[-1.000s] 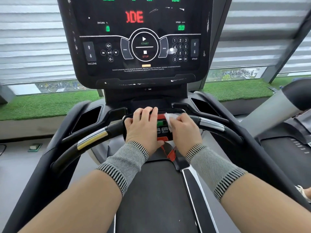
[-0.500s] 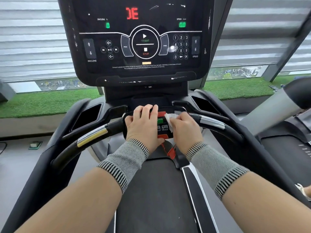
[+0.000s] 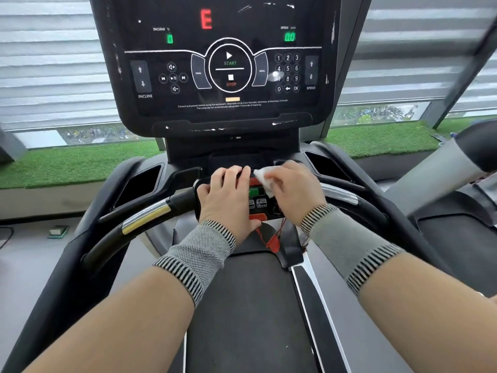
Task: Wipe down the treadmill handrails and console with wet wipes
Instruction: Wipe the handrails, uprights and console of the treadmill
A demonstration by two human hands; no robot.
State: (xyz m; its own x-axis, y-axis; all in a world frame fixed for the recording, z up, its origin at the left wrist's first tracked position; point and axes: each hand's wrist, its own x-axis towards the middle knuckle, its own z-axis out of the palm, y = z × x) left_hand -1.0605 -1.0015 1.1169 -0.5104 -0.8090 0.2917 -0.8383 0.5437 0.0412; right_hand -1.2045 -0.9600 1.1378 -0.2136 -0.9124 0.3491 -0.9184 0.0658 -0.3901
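Wipe [image 3: 265,181] is bunched in the right hand [image 3: 291,191], fingers curled round it, pressed on the small button panel [image 3: 258,203] at the middle of the front handrail [image 3: 150,214]. Left hand [image 3: 227,200] lies just beside the right, touching the same panel; fingers fairly straight, laid over the panel's top edge, holding nothing that I can see. Both wrists wear grey knit bands with striped cuffs.

Key relation: handrail's long axis runs crosswise, left to right under both hands, curving back toward the person at each end. Wipe sits at its midpoint. Right-side bar with its metal grip sensor [image 3: 340,196] starts just outboard of the right hand, so that hand is the nearer one and already carries the wipe. Left-side bar lies beyond the left hand, well apart from the wipe; reaching it means crossing over or swapping hands.

Console screen [image 3: 228,65] stands above and forward of both hands, well apart, face tilted toward the person. Its lower edge shows white scuffs.

Judgement: centre panel is being wiped now; rails on both sides and the screen likely remain. Live buttons sit under the wipe, so an accidental press is the risk.
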